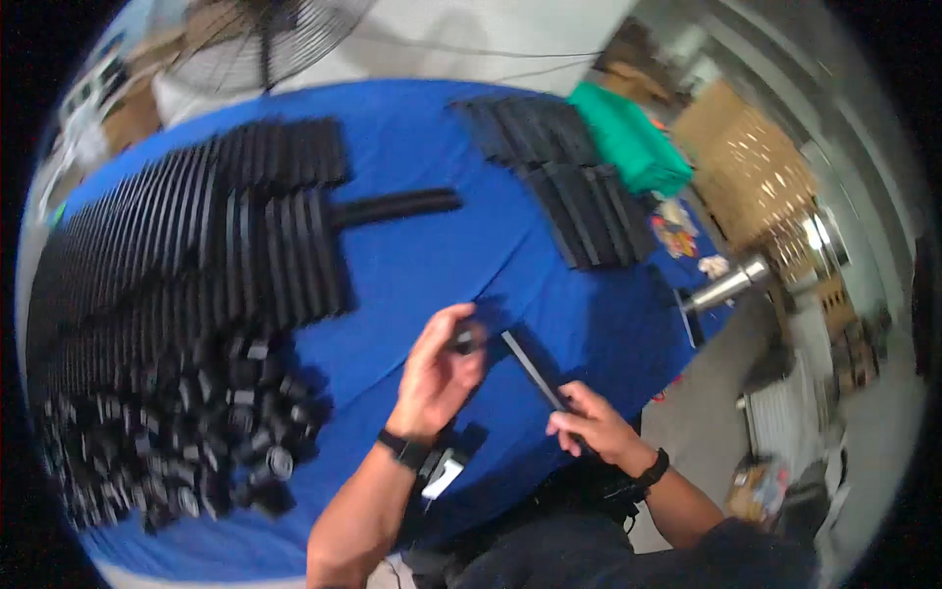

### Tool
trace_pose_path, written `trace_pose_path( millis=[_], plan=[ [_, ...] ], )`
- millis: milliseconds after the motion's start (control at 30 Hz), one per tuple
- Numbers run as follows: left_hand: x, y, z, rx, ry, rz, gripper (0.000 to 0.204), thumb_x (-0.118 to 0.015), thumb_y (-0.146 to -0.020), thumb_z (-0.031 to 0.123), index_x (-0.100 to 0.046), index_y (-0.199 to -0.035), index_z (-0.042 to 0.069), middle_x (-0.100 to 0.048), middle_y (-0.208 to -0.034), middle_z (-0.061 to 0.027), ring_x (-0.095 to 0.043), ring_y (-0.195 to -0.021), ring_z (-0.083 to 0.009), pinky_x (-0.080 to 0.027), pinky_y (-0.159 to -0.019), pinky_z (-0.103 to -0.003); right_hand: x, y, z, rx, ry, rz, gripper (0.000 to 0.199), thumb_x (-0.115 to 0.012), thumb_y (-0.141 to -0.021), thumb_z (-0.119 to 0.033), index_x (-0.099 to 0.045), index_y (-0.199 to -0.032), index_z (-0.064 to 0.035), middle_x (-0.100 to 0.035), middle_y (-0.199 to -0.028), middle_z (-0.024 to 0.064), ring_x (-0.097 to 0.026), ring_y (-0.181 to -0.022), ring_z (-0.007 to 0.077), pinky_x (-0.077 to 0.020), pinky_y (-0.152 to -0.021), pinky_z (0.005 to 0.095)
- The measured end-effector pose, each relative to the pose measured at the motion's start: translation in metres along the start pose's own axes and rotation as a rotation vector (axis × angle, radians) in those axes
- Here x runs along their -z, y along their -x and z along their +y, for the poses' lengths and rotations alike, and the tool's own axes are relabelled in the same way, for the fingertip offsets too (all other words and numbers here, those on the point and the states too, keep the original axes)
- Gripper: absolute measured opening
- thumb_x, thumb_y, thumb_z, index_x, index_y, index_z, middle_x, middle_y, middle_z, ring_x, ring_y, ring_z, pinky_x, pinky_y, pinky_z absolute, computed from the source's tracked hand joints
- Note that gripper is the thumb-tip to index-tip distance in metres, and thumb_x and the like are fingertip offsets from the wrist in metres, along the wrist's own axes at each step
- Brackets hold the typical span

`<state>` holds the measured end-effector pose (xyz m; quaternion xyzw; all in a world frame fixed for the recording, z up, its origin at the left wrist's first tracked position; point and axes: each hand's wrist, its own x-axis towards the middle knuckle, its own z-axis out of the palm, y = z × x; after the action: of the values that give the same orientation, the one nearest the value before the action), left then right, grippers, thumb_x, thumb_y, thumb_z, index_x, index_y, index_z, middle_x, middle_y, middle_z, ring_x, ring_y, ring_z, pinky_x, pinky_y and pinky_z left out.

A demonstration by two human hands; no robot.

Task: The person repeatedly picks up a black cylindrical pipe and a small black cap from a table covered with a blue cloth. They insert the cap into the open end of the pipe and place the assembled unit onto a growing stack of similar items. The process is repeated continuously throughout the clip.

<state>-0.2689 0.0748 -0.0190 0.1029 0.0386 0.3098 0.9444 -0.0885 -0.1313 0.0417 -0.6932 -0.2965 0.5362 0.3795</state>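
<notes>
bare blue counter (422, 265) is lying open ahead of the hands, running up the middle between the stacks. a heap of small black caps (186, 422) and rows of black strips (196, 245) are crowding the left side. a black bar (397, 207) is crossing the gap, and more black strips (579, 187) are blocking the far right.

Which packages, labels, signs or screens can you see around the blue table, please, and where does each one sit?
Cardboard boxes: stacked beyond the table's far right, brown, blocky.
Colourful printed sheet: lying at the blue table's right edge, red, yellow and white.
Small white tag: hanging by the left hand's wrist, rectangular, dark-framed.
No screen is visible.
</notes>
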Motion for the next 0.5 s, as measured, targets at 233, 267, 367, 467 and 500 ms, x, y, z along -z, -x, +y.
trace_pose_path(
  millis=[233, 267, 367, 467, 500],
  plan=[
    [0.002, -0.015, -0.001, -0.150, -0.108, 0.226, 0.025, -0.059, -0.101, 0.037, -0.059, -0.100, 0.013, -0.052, -0.086, -0.0023, -0.051, -0.071, -0.0150, -0.041, -0.057, -0.028, -0.011, 0.008, -0.019, 0.054, -0.247, -0.180, 0.028, -0.049, -0.107, -0.019, -0.048, -0.128, -0.0023, -0.064, -0.094, 0.0100, -0.061, -0.065, 0.0135, -0.0499, -0.057, 0.0264],
    [0.000, -0.015, -0.002, -0.163, -0.105, 0.262, 0.025, -0.060, -0.101, 0.037, -0.057, -0.098, 0.012, -0.050, -0.084, -0.0024, -0.051, -0.071, -0.0153, -0.041, -0.057, -0.029, -0.015, 0.010, -0.019, 0.045, -0.244, -0.200, 0.029, -0.048, -0.107, -0.020, -0.048, -0.130, -0.0021, -0.063, -0.093, 0.0093, -0.061, -0.065, 0.0133, -0.0503, -0.057, 0.0267],
    [0.006, -0.014, -0.001, -0.159, -0.123, 0.238, 0.026, -0.060, -0.102, 0.037, -0.057, -0.099, 0.012, -0.051, -0.085, -0.0027, -0.052, -0.074, -0.0168, -0.044, -0.063, -0.030, -0.037, 0.011, -0.012, 0.045, -0.289, -0.245, 0.027, -0.047, -0.109, -0.029, -0.051, -0.120, -0.0043, -0.061, -0.089, 0.0049, -0.060, -0.065, 0.0102, -0.0486, -0.053, 0.0251],
    [0.000, -0.011, 0.000, -0.166, -0.117, 0.258, 0.026, -0.061, -0.101, 0.037, -0.058, -0.101, 0.011, -0.052, -0.085, -0.0026, -0.053, -0.076, -0.0179, -0.046, -0.068, -0.033, -0.050, 0.010, -0.013, 0.031, -0.239, -0.289, 0.028, -0.047, -0.109, -0.032, -0.053, -0.117, -0.0048, -0.059, -0.087, 0.0024, -0.058, -0.063, 0.0089, -0.0477, -0.053, 0.0248],
    [-0.002, -0.011, 0.000, -0.168, -0.111, 0.271, 0.027, -0.061, -0.101, 0.037, -0.059, -0.102, 0.011, -0.052, -0.085, -0.0027, -0.054, -0.077, -0.0182, -0.047, -0.070, -0.034, -0.052, 0.009, -0.012, 0.032, -0.227, -0.296, 0.028, -0.048, -0.109, -0.032, -0.053, -0.116, -0.0049, -0.058, -0.087, 0.0021, -0.057, -0.063, 0.0088, -0.0476, -0.052, 0.0248]
  ],
)
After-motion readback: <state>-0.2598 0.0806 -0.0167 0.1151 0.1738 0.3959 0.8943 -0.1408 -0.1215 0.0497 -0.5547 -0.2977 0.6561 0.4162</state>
